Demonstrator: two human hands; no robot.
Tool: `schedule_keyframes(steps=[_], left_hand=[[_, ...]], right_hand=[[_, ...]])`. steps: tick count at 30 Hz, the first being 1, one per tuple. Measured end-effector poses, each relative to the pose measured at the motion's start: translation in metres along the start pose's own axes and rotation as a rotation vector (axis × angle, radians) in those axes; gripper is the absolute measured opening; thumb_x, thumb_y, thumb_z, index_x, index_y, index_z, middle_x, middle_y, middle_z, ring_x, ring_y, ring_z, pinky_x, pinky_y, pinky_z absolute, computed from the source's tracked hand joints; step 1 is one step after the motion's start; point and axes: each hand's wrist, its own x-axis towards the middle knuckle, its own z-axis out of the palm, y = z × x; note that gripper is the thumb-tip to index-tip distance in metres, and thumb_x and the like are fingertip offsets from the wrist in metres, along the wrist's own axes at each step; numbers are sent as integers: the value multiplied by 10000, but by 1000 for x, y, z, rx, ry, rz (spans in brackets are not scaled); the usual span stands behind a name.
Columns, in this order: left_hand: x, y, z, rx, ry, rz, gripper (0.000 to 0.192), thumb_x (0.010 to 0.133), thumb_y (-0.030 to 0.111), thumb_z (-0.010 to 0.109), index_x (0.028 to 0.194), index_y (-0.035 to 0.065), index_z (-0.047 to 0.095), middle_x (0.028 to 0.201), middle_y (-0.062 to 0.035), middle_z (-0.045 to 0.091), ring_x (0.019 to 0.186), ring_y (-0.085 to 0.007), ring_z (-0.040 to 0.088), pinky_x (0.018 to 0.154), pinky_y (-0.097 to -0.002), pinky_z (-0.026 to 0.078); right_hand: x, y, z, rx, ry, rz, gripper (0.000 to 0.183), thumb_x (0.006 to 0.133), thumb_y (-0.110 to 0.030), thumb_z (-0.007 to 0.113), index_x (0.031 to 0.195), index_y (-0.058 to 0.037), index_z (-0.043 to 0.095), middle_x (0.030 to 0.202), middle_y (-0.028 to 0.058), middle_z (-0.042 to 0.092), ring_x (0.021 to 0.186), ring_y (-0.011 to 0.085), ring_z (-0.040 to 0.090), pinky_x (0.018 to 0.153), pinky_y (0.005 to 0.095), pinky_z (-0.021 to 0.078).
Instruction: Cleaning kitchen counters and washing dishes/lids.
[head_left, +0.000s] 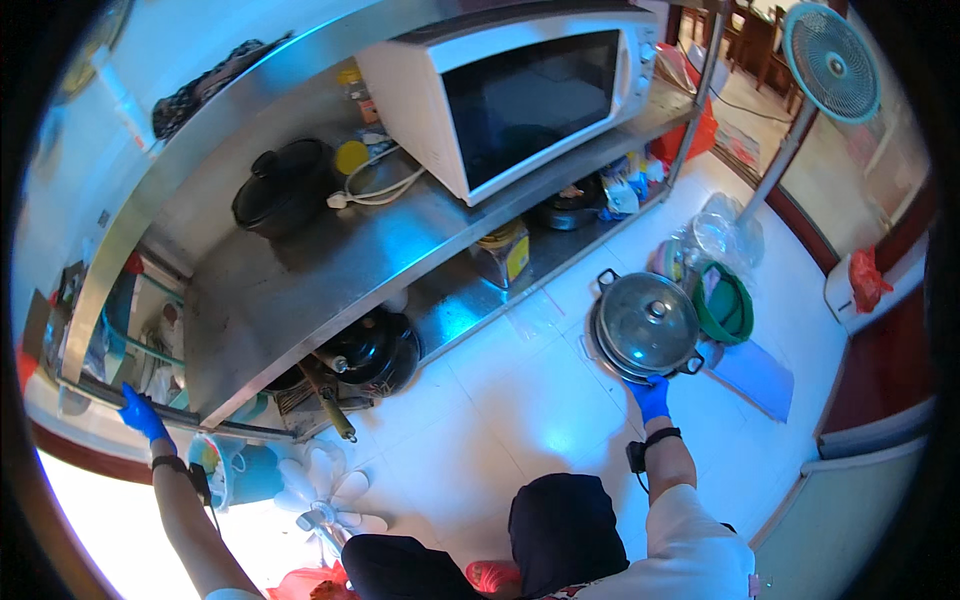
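Observation:
My left hand (145, 417), in a blue glove, grips a metal rail (187, 416) at the left end of a steel shelf unit. My right hand (651, 398), gloved the same, is at the near rim of a lidded pot stack; its fingertips are partly hidden by the rim. A glass lid (649, 319) with a round knob covers the upper pot, which has dark side handles (608, 278). Wider metal rims (596, 341) show beneath it. Whether the stack rests on the floor or is lifted cannot be told.
A microwave oven (536, 105) and a black lidded pot (283, 187) stand on the steel shelf (330, 262). A pan handle (337, 412) juts from below. A green basket (724, 304), blue board (754, 379) and pedestal fan (832, 64) are right. Fan blades (322, 510) and a bucket (251, 472) stand left.

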Motion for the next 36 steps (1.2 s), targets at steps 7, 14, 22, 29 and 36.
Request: schedule_keyframes(steps=[7, 14, 22, 29, 36], left_hand=[[-19, 22, 9, -126, -4, -25, 299, 790, 285, 585, 763, -11, 555, 548, -37, 469, 456, -130, 448, 407, -265, 380], [-39, 41, 2, -142, 40, -1, 324, 764, 296, 607, 865, 9, 495, 549, -49, 493, 437, -122, 458, 395, -275, 372], [-31, 30, 1, -55, 89, -17, 387, 745, 252, 619, 967, -46, 508, 770, -141, 579, 677, -233, 543, 638, -344, 433], [-56, 82, -9, -58, 151, 60, 295, 764, 254, 596, 912, 17, 501, 588, -65, 517, 534, -146, 526, 509, -316, 417], [-45, 48, -14, 75, 203, 159, 453, 749, 287, 607, 1032, -48, 494, 880, -212, 579, 803, -310, 567, 691, -369, 432]], right_hand=[[4, -26, -53, -282, 65, 39, 381, 756, -138, 485, 1102, 20, 459, 1120, 158, 497, 1026, 310, 474, 921, 457, 372], [23, -15, -39, -223, 259, 312, 275, 805, -232, 441, 1007, -62, 519, 1052, 139, 539, 849, 251, 552, 676, 372, 485], [-24, 114, 289, -910, -253, 360, 122, 810, -141, 492, 838, -34, 543, 690, 62, 529, 596, 129, 486, 605, 256, 435], [7, 246, 568, -1218, -907, -283, 232, 829, -173, 481, 651, -38, 543, 581, 4, 489, 524, 87, 430, 514, 243, 348], [131, 349, 636, -805, -495, 78, 185, 786, -230, 530, 716, -60, 557, 579, 54, 502, 551, 210, 513, 516, 318, 396]])
